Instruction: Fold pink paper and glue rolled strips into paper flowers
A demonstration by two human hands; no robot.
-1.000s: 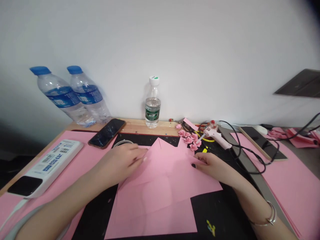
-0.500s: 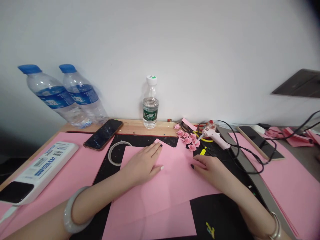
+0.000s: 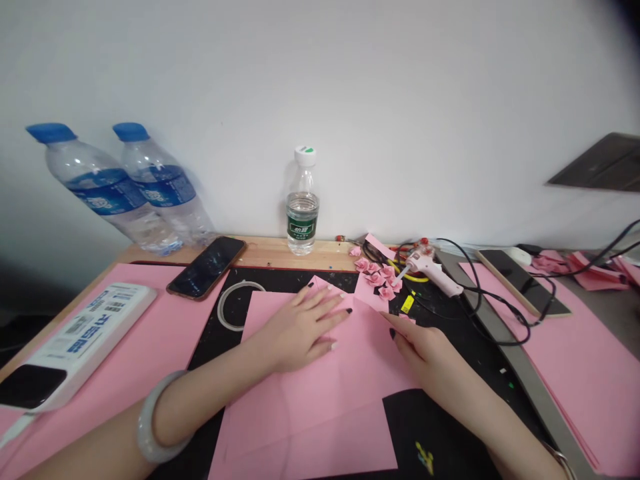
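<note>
Pink paper sheets (image 3: 310, 413) overlap on a black mat in front of me. My left hand (image 3: 305, 330) lies flat on the upper sheet with its fingers spread. At that sheet's right side, my right hand (image 3: 417, 347) pinches the edge between thumb and fingers, and the edge is slightly raised there. Just beyond the hands sits a cluster of small pink paper roses (image 3: 377, 273). The tip of a pale pink glue gun (image 3: 433, 272) points at them. A roll of tape (image 3: 223, 308) lies left of the sheets, partly covered by paper.
Two large bottles (image 3: 107, 190) lean at the back left; a small water bottle (image 3: 303, 217) stands by the wall. One phone (image 3: 207, 267) lies left, another (image 3: 523, 283) right. A white power bank-like device (image 3: 80, 340) rests on pink paper. Black cables (image 3: 500, 342) loop at right.
My left hand has shifted right and spread its fingers on the sheet. My right hand has closed on the sheet's right edge, which is now lifted a little.
</note>
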